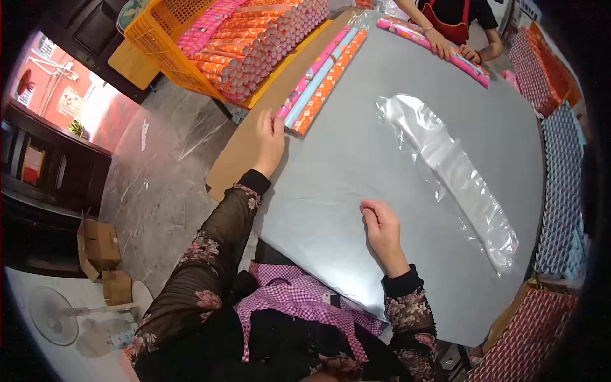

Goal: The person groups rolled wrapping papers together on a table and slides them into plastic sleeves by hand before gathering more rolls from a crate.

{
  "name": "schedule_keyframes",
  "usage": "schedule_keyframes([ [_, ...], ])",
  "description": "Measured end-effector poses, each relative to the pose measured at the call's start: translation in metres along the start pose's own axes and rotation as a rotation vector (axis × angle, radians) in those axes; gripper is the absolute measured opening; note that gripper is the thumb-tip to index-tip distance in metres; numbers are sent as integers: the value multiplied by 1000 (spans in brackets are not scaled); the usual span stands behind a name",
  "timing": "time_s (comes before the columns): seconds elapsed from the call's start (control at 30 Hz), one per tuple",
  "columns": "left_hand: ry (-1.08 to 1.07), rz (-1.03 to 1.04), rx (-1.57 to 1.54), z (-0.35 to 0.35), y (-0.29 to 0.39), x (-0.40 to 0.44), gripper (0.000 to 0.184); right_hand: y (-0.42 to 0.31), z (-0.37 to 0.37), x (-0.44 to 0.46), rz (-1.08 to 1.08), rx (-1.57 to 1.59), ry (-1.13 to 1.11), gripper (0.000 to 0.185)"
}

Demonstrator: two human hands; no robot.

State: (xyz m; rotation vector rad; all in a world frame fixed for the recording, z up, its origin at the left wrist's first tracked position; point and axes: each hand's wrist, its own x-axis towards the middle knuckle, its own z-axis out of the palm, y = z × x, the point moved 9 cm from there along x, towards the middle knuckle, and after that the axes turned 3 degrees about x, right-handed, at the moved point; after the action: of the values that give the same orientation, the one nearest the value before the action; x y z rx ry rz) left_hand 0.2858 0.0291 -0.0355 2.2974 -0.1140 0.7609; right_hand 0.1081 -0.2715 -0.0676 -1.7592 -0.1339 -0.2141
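Note:
My left hand is at the near end of a bundle of rolls, its fingers stretched out beside the end of the pink roll. A light blue roll and an orange patterned roll lie alongside the pink one on the grey table. Over the middle of the table my right hand is closed with fingers curled, and nothing shows in it. To its right lies a long strip of clear plastic bags, spread diagonally and crinkled.
Across the table, a person's hands rest on another set of rolls. A yellow crate beside many orange and pink rolls stands at the upper left. Stacked rolls line the right edge. Cardboard boxes and a fan stand lower left.

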Motion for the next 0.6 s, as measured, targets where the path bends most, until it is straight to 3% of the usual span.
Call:
schedule_keyframes([
  [0.1,-12,-104,-77,0,-18,1,39,2,-1,0,10,28,13,14],
  [0.17,88,-201,-302,2,-31,0,32,0,-2,1,4,14,-3,14],
  [0.57,104,-175,-247,0,-31,2,30,3,0,2,45,56,-8,15],
  [0.6,85,-244,-286,1,-30,0,29,4,-1,2,42,55,-9,15],
])
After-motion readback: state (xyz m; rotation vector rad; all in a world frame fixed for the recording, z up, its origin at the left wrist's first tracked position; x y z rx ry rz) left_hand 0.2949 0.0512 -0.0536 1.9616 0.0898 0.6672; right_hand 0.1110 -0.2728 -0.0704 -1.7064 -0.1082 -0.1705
